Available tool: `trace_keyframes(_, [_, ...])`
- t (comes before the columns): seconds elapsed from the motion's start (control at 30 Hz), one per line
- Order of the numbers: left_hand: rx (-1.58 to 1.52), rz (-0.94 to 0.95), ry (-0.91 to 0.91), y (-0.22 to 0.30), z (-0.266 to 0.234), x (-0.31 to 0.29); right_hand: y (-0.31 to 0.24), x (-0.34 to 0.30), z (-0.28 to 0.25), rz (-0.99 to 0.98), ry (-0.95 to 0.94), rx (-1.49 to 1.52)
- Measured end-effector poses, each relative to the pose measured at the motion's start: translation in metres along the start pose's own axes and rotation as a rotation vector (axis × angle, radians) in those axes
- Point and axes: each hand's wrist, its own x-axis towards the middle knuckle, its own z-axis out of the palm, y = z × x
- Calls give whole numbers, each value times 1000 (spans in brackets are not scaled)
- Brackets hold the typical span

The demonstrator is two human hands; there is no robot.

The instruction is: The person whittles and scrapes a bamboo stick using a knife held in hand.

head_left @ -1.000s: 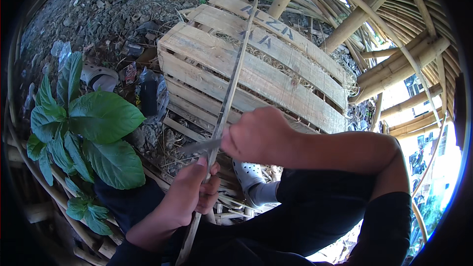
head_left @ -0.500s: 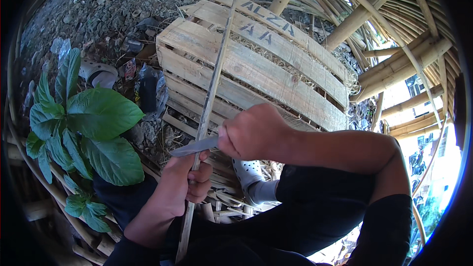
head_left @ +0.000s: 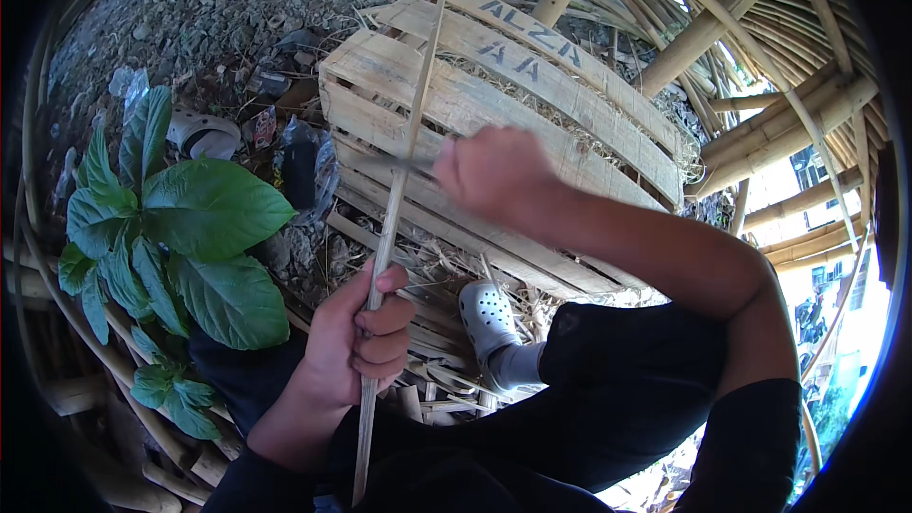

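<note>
My left hand is wrapped round the lower part of a long, thin bamboo strip. The strip slants up and away from me, its far length passing over a wooden slatted crate. My right hand, smeared by motion, is closed on the handle of a knife. The blurred blade lies across the strip, well above my left hand. My fist hides the knife's handle. The strip's near end reaches down past my left hand to my dark clothing.
A broad-leaved green plant grows at the left, beside bamboo poles. My foot in a pale clog rests on cut strips. An empty clog and plastic litter lie on stony ground. Thick bamboo beams stand at the right.
My right hand and the knife have moved up along the strip, away from my left hand. The left hand keeps its grip. The whole view has shifted slightly.
</note>
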Motion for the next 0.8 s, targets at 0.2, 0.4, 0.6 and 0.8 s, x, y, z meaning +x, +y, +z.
trace_keyframes(0.2, [91, -29, 22, 6, -6, -3, -31, -9, -3, -53, -84, 97])
trace_keyframes(0.4, [60, -40, -49, 3, -6, -5, -20, 9, -4, 272, 48, 21])
trace_keyframes(0.6, [106, 2, 72, 16, -2, -4, -34, 18, -6, -80, -8, 107])
trace_keyframes(0.8, [142, -28, 42, 8, -1, -10, -26, 23, -5, 28, -26, -101])
